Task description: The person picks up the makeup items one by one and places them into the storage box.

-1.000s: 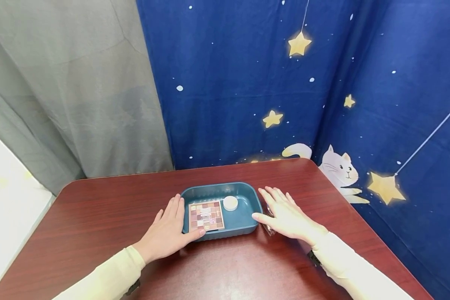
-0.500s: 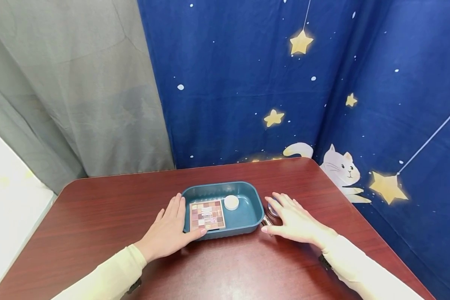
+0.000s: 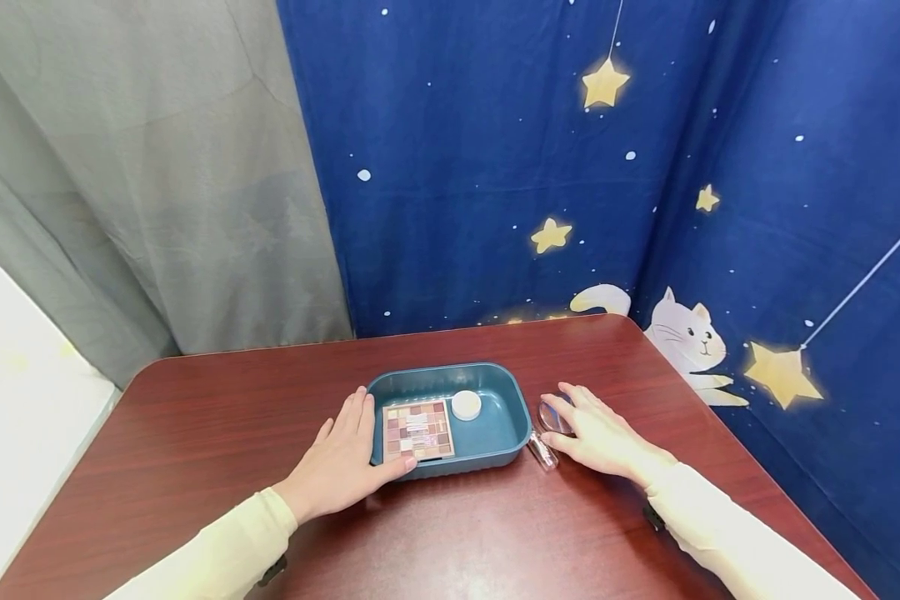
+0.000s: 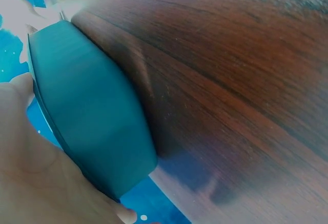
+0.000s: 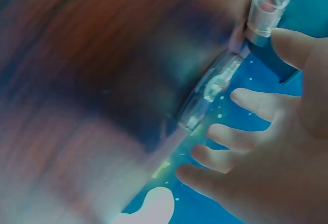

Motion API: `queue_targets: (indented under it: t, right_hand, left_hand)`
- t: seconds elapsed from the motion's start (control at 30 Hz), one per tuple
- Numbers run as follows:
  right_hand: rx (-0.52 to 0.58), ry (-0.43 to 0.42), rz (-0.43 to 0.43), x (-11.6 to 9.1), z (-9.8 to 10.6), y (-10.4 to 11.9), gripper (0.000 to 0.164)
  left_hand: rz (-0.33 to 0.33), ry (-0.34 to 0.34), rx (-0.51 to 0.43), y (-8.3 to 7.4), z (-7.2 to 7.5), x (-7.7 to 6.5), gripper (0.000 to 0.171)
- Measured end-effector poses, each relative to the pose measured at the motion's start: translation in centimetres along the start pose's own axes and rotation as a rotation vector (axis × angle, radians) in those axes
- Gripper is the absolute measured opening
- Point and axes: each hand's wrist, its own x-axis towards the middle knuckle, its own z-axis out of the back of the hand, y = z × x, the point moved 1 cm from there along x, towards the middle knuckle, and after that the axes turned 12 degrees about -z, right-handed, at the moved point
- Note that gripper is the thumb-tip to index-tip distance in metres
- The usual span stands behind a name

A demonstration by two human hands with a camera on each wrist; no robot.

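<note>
A blue-green plastic bin stands on the table. Inside lie a square eyeshadow palette and a small white round jar or lid. My left hand rests at the bin's left end, fingers straight along the side and thumb on the near rim; the left wrist view shows the bin's outer wall. My right hand is spread over a flat, round, clear-looking case, partly hidden by the fingers in the head view. Beside the bin's right end is a clear tube with a pinkish inside, near the thumb.
The dark red wooden table has rounded far corners. A grey curtain and a blue star-patterned curtain hang behind it. A white surface lies at the far left.
My right hand has moved right, off the bin's right rim, to the round case, uncovering the clear tube. My left hand stays at the bin. The view has shifted slightly.
</note>
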Motion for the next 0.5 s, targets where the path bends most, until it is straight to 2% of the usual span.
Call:
queue_targets:
  t: [0.2, 0.5]
  right_hand:
    - [0.002, -0.015, -0.013, 0.0, -0.38, -0.39, 0.062]
    - [-0.047, -0.109, 0.064, 0.57, -0.8, -0.35, 0.055]
  left_hand:
    - [-0.004, -0.001, 0.004, -0.03, 0.06, 0.05, 0.119]
    - [-0.001, 0.002, -0.004, -0.14, 0.03, -0.02, 0.121]
